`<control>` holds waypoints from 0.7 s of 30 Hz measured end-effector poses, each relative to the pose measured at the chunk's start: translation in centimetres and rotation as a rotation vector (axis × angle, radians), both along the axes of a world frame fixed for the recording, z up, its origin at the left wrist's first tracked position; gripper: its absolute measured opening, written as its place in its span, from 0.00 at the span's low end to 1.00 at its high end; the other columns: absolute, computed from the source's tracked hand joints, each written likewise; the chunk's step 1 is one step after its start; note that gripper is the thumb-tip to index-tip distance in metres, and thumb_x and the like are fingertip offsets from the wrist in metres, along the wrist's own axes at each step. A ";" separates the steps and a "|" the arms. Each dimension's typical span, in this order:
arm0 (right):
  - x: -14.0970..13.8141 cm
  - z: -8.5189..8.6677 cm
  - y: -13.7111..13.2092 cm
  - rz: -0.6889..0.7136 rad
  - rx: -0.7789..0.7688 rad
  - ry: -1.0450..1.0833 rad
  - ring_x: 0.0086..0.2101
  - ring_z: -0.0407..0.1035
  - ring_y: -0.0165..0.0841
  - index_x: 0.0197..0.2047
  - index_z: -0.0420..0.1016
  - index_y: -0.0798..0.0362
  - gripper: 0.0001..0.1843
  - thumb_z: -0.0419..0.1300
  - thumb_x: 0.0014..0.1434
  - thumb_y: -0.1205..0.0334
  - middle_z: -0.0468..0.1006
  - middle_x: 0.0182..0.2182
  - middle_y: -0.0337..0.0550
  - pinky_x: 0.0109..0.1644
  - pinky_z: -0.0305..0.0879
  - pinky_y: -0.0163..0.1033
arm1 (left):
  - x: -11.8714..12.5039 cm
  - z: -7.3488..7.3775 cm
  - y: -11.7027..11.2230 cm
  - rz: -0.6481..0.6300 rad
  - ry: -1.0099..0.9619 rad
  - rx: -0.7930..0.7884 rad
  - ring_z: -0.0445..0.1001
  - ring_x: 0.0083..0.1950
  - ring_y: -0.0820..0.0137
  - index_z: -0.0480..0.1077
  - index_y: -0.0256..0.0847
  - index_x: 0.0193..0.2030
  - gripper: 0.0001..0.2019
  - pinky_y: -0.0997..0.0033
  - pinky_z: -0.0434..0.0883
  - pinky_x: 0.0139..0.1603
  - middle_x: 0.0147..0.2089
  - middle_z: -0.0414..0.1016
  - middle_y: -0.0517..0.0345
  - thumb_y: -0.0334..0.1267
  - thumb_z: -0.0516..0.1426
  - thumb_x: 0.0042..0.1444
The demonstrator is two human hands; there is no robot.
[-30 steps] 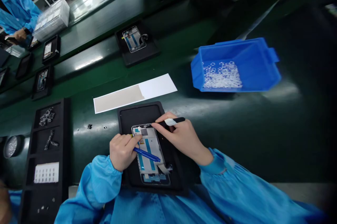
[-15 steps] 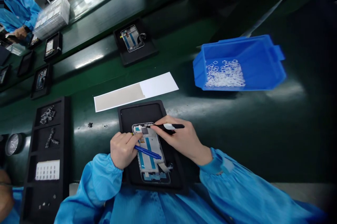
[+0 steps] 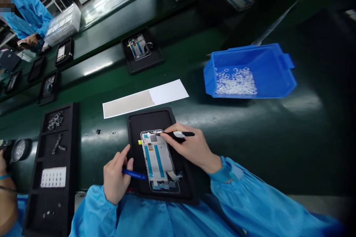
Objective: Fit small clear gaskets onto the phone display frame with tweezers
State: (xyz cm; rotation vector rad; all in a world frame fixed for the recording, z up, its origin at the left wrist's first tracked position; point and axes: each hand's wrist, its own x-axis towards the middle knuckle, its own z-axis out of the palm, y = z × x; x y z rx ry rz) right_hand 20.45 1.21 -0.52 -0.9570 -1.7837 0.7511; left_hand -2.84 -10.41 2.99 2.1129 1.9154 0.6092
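Observation:
A phone frame (image 3: pixel 158 163) with blue strips and a yellow tab lies in a black tray (image 3: pixel 144 119) in front of me. My right hand (image 3: pixel 191 144) grips black tweezers (image 3: pixel 182 134) with a white patch, their tips at the frame's top edge. Whether anything sits between the tips is too small to tell. Left of the tray, my left hand (image 3: pixel 118 174) holds a blue pen-like tool (image 3: pixel 135 174), its forefinger raised off the frame. The tool's far end reaches over the tray's left side.
A blue bin (image 3: pixel 250 70) with small white frames stands at the right. Beyond the tray lies a white paper strip (image 3: pixel 169 91). A compartment tray (image 3: pixel 71 148) with small parts is at the left. Other phone trays (image 3: pixel 130 67) line the bench; co-workers' arms show at the left.
My left hand has drawn back left from the phone frame, taking the blue tool with it and uncovering the yellow tab. My right hand and the tweezers have stayed nearly in place.

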 end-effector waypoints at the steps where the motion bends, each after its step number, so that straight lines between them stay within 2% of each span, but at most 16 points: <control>1: 0.0 0.0 0.0 -0.028 -0.023 0.024 0.29 0.73 0.35 0.34 0.72 0.49 0.07 0.61 0.65 0.60 0.77 0.28 0.38 0.33 0.67 0.38 | -0.3 -0.1 -0.8 0.030 -0.004 -0.056 0.71 0.29 0.74 0.62 0.41 0.65 0.21 0.77 0.71 0.31 0.31 0.68 0.62 0.36 0.51 0.67; 3: -0.2 -0.1 0.1 -0.125 -0.081 0.097 0.32 0.73 0.36 0.33 0.72 0.49 0.07 0.61 0.64 0.59 0.76 0.29 0.38 0.37 0.68 0.40 | -0.5 -0.2 -2.2 0.077 -0.009 -0.178 0.75 0.32 0.73 0.60 0.44 0.67 0.23 0.76 0.74 0.32 0.38 0.71 0.58 0.39 0.51 0.66; 5: -0.6 -0.3 0.1 -0.219 -0.140 0.193 0.33 0.72 0.37 0.33 0.72 0.49 0.08 0.60 0.64 0.57 0.75 0.29 0.39 0.41 0.68 0.42 | -0.1 -0.5 -3.3 0.107 -0.032 -0.292 0.78 0.39 0.70 0.60 0.46 0.68 0.24 0.73 0.77 0.37 0.47 0.72 0.53 0.41 0.52 0.65; 9: -1.5 -0.7 -0.2 -0.267 -0.251 0.358 0.32 0.72 0.36 0.35 0.73 0.49 0.10 0.59 0.65 0.53 0.75 0.31 0.40 0.37 0.69 0.40 | 1.4 -1.1 -4.9 0.117 -0.200 -0.431 0.75 0.55 0.60 0.55 0.46 0.71 0.31 0.63 0.76 0.52 0.59 0.68 0.47 0.44 0.54 0.62; 11: -1.6 -0.7 -0.2 -0.284 -0.289 0.400 0.30 0.72 0.35 0.38 0.74 0.49 0.12 0.58 0.66 0.51 0.75 0.31 0.40 0.34 0.70 0.40 | 1.7 -1.2 -5.3 0.142 -0.371 -0.445 0.76 0.54 0.60 0.50 0.46 0.73 0.33 0.64 0.77 0.51 0.59 0.71 0.45 0.45 0.54 0.62; 13: -1.4 -0.5 0.2 -0.305 -0.271 0.397 0.30 0.72 0.36 0.41 0.76 0.49 0.14 0.56 0.68 0.49 0.75 0.30 0.41 0.36 0.70 0.42 | 1.2 -0.9 -4.9 0.223 -0.589 -0.465 0.79 0.37 0.65 0.48 0.47 0.74 0.34 0.69 0.78 0.34 0.54 0.75 0.44 0.48 0.53 0.63; 15: -1.0 -0.2 1.0 -0.327 -0.207 0.386 0.32 0.72 0.37 0.45 0.76 0.48 0.15 0.54 0.69 0.48 0.75 0.29 0.41 0.40 0.70 0.44 | 0.0 0.2 -3.3 0.352 -0.795 -0.493 0.69 0.18 0.74 0.49 0.49 0.73 0.34 0.74 0.68 0.15 0.47 0.78 0.46 0.53 0.52 0.63; 16: -0.9 0.0 1.5 -0.338 -0.175 0.398 0.33 0.72 0.38 0.47 0.76 0.48 0.16 0.53 0.70 0.48 0.74 0.28 0.41 0.42 0.70 0.46 | -0.8 1.0 -1.9 0.423 -0.873 -0.492 0.62 0.13 0.78 0.51 0.50 0.72 0.34 0.75 0.61 0.10 0.44 0.79 0.47 0.55 0.53 0.62; 19: -0.9 0.1 2.8 -0.315 -0.169 0.473 0.30 0.71 0.36 0.50 0.74 0.49 0.17 0.53 0.70 0.47 0.75 0.29 0.41 0.38 0.71 0.44 | -3.9 3.5 4.2 0.604 -0.938 -0.355 0.57 0.11 0.81 0.57 0.46 0.69 0.37 0.79 0.53 0.09 0.30 0.75 0.58 0.55 0.59 0.56; 21: -1.1 0.0 3.3 -0.252 -0.228 0.490 0.26 0.69 0.34 0.51 0.73 0.50 0.18 0.53 0.70 0.46 0.76 0.28 0.40 0.32 0.70 0.41 | -6.2 4.6 9.2 0.655 -0.935 -0.206 0.58 0.12 0.81 0.58 0.42 0.68 0.33 0.82 0.52 0.11 0.23 0.67 0.65 0.51 0.59 0.58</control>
